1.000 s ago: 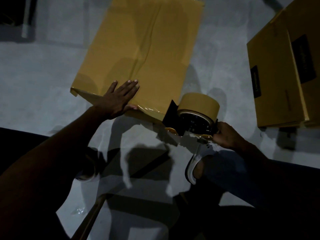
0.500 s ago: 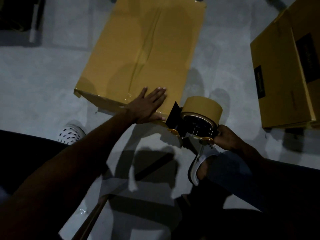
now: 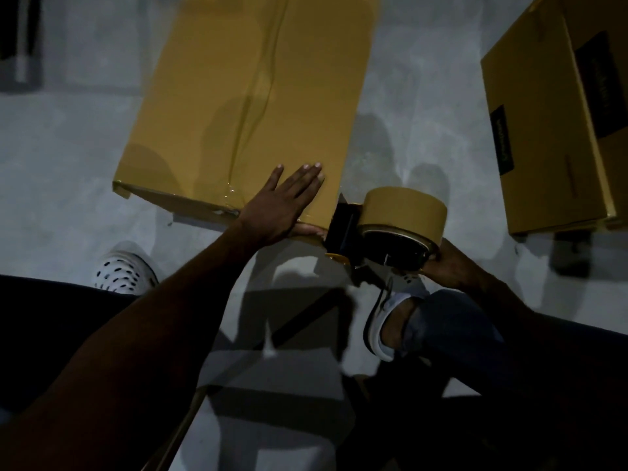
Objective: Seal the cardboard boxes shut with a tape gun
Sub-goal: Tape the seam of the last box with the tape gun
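I see the cardboard box lying flat on the grey concrete floor, its long axis running away from me and leaning slightly rightward toward the far end. A glossy strip of clear tape runs lengthwise down the middle of its top, along that same axis, and wrinkles over the near edge. A small flap corner pokes out at the box's near left corner.

My left hand lies flat on the box's top near the near right corner, fingers straight and together pointing away from me, thumb wrapped over the near edge.

The tape gun sits just off the box's near right corner, its black front plate touching that corner and its nose pointing left at the box. The brown tape roll rides on top of it. My right hand grips the gun from behind the roll, fingers curled round the handle, mostly in shadow.

To the right of the box, well apart, a second cardboard box with dark printed labels lies on the floor. Near me, on either side below the box, I see a white perforated clog and a white shoe.
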Demonstrator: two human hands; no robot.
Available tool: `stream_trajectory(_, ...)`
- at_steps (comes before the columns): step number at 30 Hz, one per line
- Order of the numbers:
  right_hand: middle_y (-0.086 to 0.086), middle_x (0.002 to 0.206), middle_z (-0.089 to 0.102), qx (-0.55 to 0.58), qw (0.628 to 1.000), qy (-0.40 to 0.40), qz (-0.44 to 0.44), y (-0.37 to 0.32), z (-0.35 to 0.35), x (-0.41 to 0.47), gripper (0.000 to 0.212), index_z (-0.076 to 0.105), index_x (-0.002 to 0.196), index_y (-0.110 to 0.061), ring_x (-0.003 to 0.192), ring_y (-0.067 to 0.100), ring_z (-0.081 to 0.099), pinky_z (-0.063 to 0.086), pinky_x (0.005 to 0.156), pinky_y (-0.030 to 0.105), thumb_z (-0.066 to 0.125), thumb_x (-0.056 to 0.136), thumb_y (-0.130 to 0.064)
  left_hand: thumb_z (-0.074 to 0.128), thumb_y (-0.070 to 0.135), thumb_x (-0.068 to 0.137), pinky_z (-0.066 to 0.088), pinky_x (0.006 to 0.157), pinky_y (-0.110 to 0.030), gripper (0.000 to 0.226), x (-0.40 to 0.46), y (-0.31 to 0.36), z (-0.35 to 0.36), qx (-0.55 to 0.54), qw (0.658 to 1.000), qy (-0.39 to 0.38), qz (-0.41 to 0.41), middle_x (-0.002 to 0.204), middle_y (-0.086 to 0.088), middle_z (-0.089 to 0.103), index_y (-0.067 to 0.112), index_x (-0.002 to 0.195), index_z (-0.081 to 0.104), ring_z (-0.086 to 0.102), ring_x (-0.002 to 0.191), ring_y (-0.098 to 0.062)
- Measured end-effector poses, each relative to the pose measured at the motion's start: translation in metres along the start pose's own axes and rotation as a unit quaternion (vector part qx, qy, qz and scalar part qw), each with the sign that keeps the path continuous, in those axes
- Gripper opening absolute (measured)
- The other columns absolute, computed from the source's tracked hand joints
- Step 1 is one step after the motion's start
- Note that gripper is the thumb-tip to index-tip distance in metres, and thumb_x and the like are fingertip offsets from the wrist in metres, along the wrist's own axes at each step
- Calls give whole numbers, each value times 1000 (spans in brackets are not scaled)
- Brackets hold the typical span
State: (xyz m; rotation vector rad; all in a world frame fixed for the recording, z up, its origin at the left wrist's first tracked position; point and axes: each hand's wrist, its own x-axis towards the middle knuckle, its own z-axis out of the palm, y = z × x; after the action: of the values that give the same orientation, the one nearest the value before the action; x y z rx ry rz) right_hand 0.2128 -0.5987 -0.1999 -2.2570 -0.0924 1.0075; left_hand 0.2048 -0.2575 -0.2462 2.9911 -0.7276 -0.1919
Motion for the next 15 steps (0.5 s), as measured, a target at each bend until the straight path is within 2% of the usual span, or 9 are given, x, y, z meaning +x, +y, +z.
stream_trajectory(1,15,93,69,8,1000,-2,11,4,-3,-4,36,66,94,-20,88,23,66,54,84,56,75,65,-40,14,78,88,16,117,-56,99,1,0,1,1,1000,2,-3,164,-13,11,5,155,18,14,151,-26)
stream_trajectory(3,9,89,65,34,999,-6,20,16,-5,-8,42,66,84,-34,86,15,65,52,86,52,79,55,-62,19,78,88,15,117,-55,99,1,0,3,4,1000,5,-7,164,-12,11,6,155,18,14,151,-25)
stream_trajectory(5,8,84,64,-9,1000,-2,-2,28,-8,-2,67,64,80,-28,79,6,65,52,83,47,59,51,-87,22,79,88,14,118,-54,99,0,1,4,7,1000,8,-13,165,-11,9,7,156,16,12,151,-24)
stream_trajectory(6,10,85,66,-38,999,13,-18,32,-8,5,78,66,84,-19,81,12,67,53,82,48,52,53,-90,23,79,88,13,118,-54,100,1,1,4,5,1000,7,-15,165,-10,8,7,156,15,11,151,-23)
stream_trajectory(7,14,89,69,-72,996,22,-49,34,-7,14,81,68,89,-12,84,24,69,54,79,50,56,60,-87,24,80,87,13,118,-54,100,1,1,4,5,1000,4,-18,165,-10,8,7,156,14,11,152,-23)
stream_trajectory(9,19,96,71,-165,982,34,-88,30,-9,24,59,71,99,-6,88,37,68,55,76,49,66,74,-60,24,79,86,13,118,-54,101,3,1,5,6,1000,1,-18,165,-10,6,7,156,12,9,152,-23)
stream_trajectory(11,19,93,71,-240,964,46,-101,11,-7,29,42,71,96,-5,87,40,67,54,73,44,55,77,-39,24,79,85,12,118,-54,101,4,-1,6,7,1000,-3,-18,165,-10,6,8,156,12,9,152,-24)
stream_trajectory(12,20,91,70,-255,961,49,-101,5,-5,32,36,71,92,-4,85,41,66,53,73,44,56,78,-33,24,79,85,12,118,-54,101,4,-2,6,7,1000,-4,-17,165,-10,5,8,156,11,8,152,-24)
stream_trajectory(15,21,99,68,-286,953,57,-86,-5,-1,38,21,68,95,-2,94,40,65,51,79,44,72,80,-16,27,78,86,11,118,-54,101,4,-1,7,8,1000,-4,-14,165,-10,4,8,157,9,7,152,-24)
